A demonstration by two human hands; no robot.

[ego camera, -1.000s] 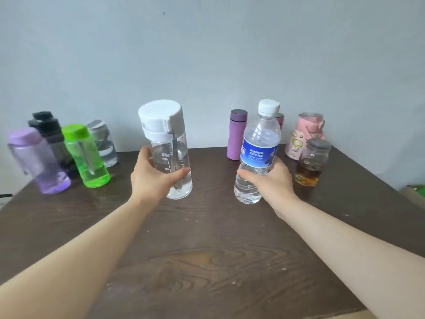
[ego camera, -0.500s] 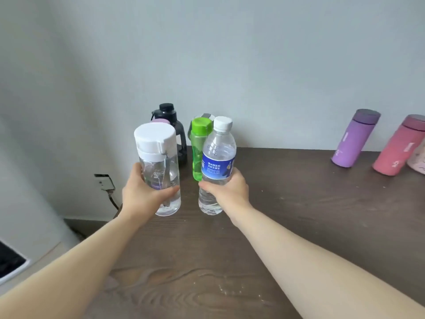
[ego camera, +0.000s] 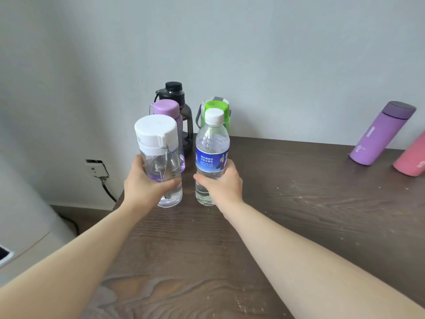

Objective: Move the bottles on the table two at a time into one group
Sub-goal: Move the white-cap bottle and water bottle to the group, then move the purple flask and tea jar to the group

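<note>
Hands (ego camera: 147,187) (ego camera: 222,185) gripping 2 bottles (ego camera: 161,157) (ego camera: 210,157), upright

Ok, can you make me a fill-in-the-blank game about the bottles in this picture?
1. The left hand holds a clear bottle with a big ____ lid.
2. The water bottle in the right hand has a ____ label.
3. Right behind that water bottle stands a bottle with a ____ lid.
4. The bottle with the black cap stands nearest the ____.

Missing words: white; blue; green; wall
</note>
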